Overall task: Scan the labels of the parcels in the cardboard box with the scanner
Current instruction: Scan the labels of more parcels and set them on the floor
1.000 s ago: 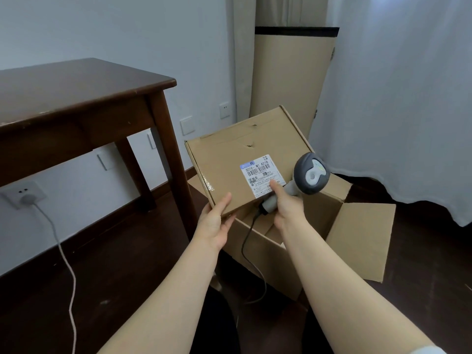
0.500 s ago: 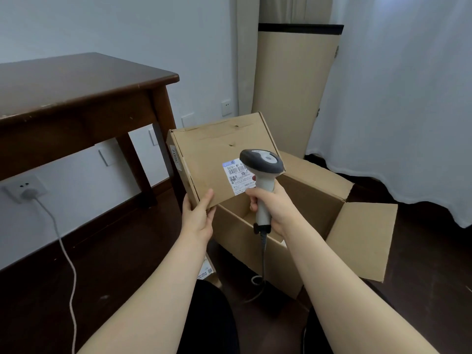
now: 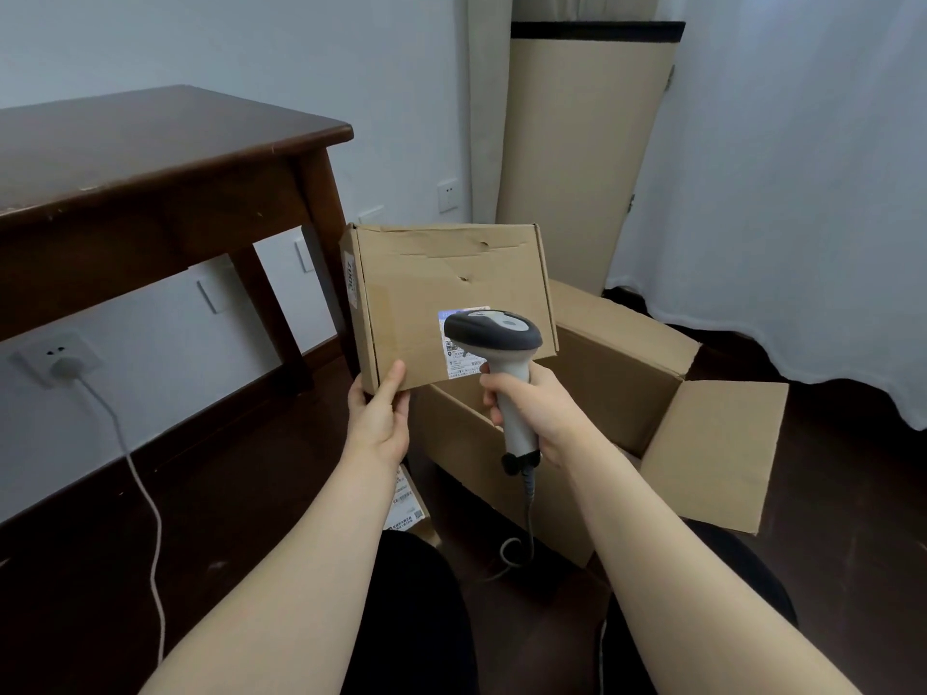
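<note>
Left hand clamped on the lower left corner of the parcel, thumb across the front face, fingers hidden behind. Parcel held upright above the near left edge of the open box, front face turned toward the camera. Right hand wrapped tight around the handle of the scanner, head raised just in front of the parcel and covering much of the label; only the label's left and lower parts showing past the head. Cable trailing down from the handle to the floor in front of the box.

Step in hand, by the look of it: reading this label. Scanner seemingly very close to the parcel face, perhaps too close for a clean read; better to draw back toward the body a little so the whole barcode falls in the beam. Worth holding the parcel still and square to the scanner, with the left thumb kept off the label. No beam or light visible on the label, so no telling whether a read is under way.

Inside of the box mostly hidden behind parcel and arms; number of parcels left in there not to be told. Another labelled parcel lying on the floor left of the box, under the left wrist.
</note>
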